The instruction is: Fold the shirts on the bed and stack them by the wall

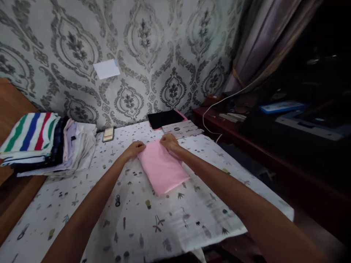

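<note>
A pink folded cloth (163, 168) lies flat on the white patterned sheet (131, 219), roughly a rectangle. My left hand (136, 148) pinches its far left corner between thumb and fingers. At its far right corner, my right hand (169, 141) is closed on the edge, the fingers curled. Both forearms reach in from the bottom of the view. What garment the cloth is, I cannot make out.
On the left stands a stack of folded clothes (55, 146), a striped one on top. Along the wall lie a small card-like box (108, 134), a black flat item (166, 118) and a printed grey packet (182, 129). A dark red desk (233, 128) with a white cable (208, 109) borders the right.
</note>
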`<act>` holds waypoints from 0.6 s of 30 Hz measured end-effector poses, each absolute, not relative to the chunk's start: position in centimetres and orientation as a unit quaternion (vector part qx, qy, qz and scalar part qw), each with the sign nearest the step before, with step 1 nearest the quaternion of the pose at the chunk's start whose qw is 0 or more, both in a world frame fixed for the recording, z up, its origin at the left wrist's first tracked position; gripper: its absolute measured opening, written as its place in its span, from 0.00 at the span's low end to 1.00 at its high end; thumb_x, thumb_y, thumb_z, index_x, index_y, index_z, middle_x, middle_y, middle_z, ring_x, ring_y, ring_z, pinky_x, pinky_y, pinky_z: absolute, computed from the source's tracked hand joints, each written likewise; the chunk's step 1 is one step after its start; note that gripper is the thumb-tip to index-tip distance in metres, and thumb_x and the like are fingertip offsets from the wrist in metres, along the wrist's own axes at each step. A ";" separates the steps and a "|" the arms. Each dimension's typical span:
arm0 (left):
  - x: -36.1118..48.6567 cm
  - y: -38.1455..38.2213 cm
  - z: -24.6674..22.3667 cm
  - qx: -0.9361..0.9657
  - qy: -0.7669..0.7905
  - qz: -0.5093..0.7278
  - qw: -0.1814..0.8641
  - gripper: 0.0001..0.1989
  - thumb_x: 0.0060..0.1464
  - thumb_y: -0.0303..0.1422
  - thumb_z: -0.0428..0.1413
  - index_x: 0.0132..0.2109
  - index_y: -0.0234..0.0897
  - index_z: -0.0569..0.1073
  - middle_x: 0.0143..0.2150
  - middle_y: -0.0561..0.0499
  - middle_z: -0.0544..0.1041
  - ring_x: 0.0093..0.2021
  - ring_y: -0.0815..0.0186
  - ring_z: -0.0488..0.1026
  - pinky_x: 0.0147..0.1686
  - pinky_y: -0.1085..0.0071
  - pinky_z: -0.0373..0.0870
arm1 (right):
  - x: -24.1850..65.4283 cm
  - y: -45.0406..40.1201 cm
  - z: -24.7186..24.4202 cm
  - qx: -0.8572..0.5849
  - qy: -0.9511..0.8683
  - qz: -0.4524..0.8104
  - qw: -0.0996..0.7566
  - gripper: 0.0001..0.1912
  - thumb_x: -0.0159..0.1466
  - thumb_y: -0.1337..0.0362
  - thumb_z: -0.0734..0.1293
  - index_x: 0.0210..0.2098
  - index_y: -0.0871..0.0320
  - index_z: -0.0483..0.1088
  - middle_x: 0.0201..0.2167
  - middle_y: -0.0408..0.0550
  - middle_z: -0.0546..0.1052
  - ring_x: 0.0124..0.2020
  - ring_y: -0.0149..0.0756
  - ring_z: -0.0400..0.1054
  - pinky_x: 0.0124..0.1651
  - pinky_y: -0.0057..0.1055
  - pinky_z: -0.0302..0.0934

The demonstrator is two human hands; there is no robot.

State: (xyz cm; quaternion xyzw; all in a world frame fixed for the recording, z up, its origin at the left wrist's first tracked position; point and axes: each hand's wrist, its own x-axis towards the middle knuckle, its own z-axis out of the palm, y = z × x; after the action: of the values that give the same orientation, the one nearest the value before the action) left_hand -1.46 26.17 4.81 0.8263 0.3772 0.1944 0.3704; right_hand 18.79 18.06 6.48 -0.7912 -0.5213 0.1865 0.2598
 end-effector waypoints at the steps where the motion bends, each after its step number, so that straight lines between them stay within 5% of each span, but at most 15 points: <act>1: -1.4 26.3 4.7 0.823 0.376 0.197 0.377 0.13 0.50 0.42 0.56 0.27 0.37 0.69 0.23 0.56 0.66 0.27 0.68 0.63 0.28 0.71 0.60 | 18.7 18.2 6.3 -0.785 -0.531 0.180 0.264 0.09 0.61 0.72 0.63 0.32 0.58 0.75 0.37 0.49 0.80 0.38 0.38 0.72 0.35 0.29 0.60; 8: -2.0 26.3 4.0 0.823 0.392 0.214 0.351 0.10 0.56 0.41 0.52 0.33 0.40 0.65 0.22 0.58 0.61 0.24 0.68 0.59 0.28 0.71 0.56 | 18.6 18.6 5.4 -0.755 -0.582 0.141 0.268 0.11 0.67 0.69 0.59 0.41 0.56 0.73 0.39 0.48 0.79 0.40 0.38 0.70 0.38 0.30 0.57; 12: -2.1 25.1 3.8 0.846 0.421 0.194 0.263 0.06 0.57 0.38 0.54 0.37 0.41 0.68 0.24 0.55 0.67 0.30 0.62 0.65 0.34 0.67 0.60 | 18.5 19.0 4.8 -0.746 -0.603 0.142 0.244 0.11 0.67 0.69 0.59 0.42 0.57 0.73 0.40 0.51 0.79 0.43 0.41 0.69 0.42 0.32 0.57; 18: -2.6 22.8 3.9 0.873 0.435 0.182 0.122 0.14 0.63 0.36 0.48 0.54 0.39 0.67 0.46 0.42 0.75 0.50 0.51 0.72 0.50 0.53 0.67 | 19.2 19.2 4.5 -0.740 -0.608 0.171 0.231 0.12 0.68 0.66 0.60 0.45 0.57 0.74 0.46 0.51 0.79 0.48 0.41 0.69 0.46 0.31 0.59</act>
State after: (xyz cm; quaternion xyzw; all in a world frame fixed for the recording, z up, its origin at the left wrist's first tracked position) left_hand -2.59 22.76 3.91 0.8734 0.4351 0.1818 0.1218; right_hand 19.17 19.18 4.53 -0.7403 -0.6076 0.1709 0.2312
